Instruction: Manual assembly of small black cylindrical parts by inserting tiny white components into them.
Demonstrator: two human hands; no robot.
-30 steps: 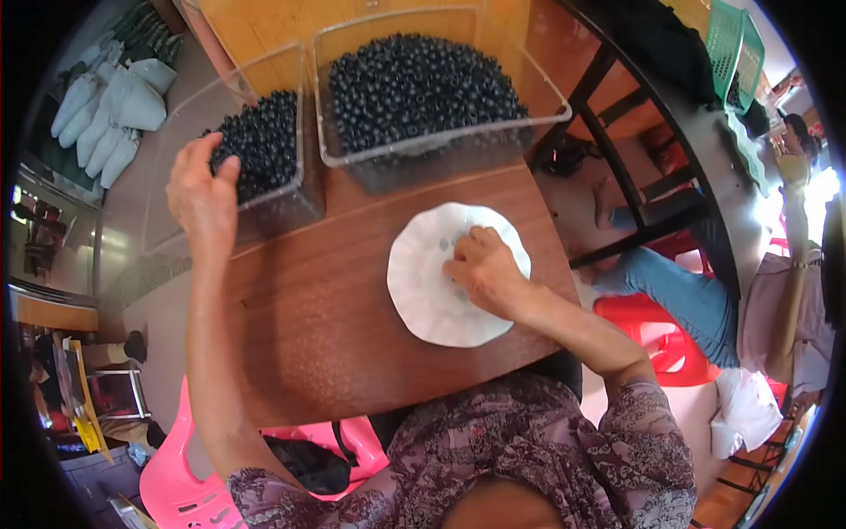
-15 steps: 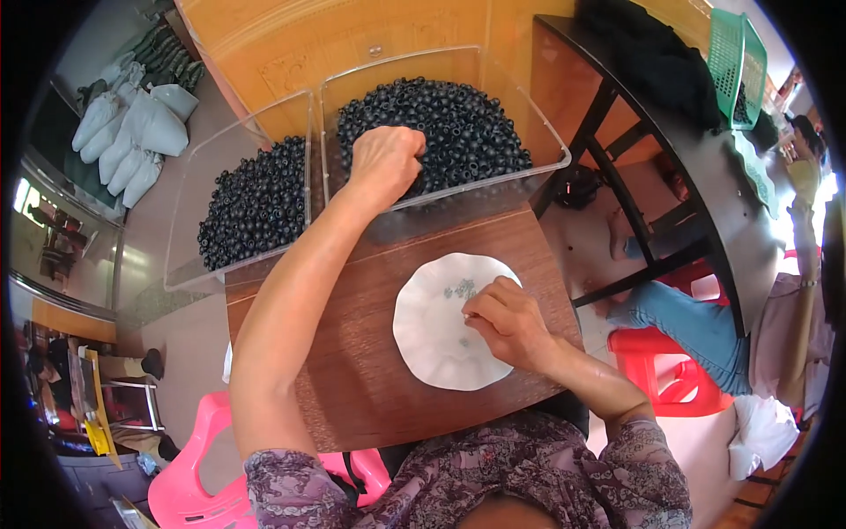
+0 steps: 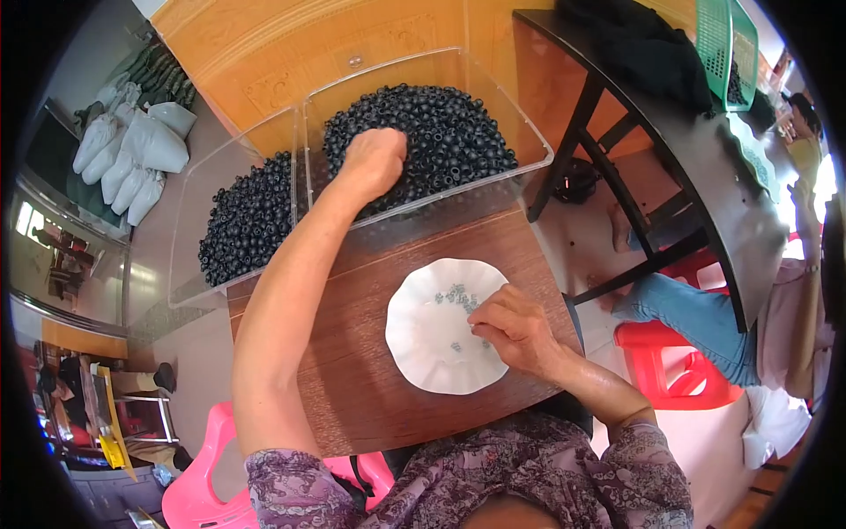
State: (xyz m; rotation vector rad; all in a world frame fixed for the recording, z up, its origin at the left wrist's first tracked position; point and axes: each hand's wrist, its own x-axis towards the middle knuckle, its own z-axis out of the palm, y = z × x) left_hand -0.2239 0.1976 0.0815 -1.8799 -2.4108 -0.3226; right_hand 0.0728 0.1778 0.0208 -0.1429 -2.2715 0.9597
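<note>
My left hand (image 3: 377,161) reaches into the larger clear plastic bin, at the near left part of a heap of small black ring-shaped pieces (image 3: 454,128). Its fingers curl downward, and the fingertips are hidden behind the hand. On the brown table, a white plate with a wavy rim (image 3: 407,353) carries several tiny grey-green pieces (image 3: 456,295). Over the plate's right side is my right hand (image 3: 520,328), thumb and forefinger pinched together. Whatever lies in that pinch is too small to name.
A second clear bin (image 3: 189,264) with more black pieces (image 3: 251,212) adjoins on the left. At right stands a dark table (image 3: 705,176) with a green basket (image 3: 727,53); a person in jeans (image 3: 687,322) sits there near a red stool (image 3: 648,361). White sacks (image 3: 154,141) lie far left.
The view has shifted slightly. My right hand has moved a little toward the plate's right rim, showing more tiny pieces. My left hand stays in the larger bin, still curled.
</note>
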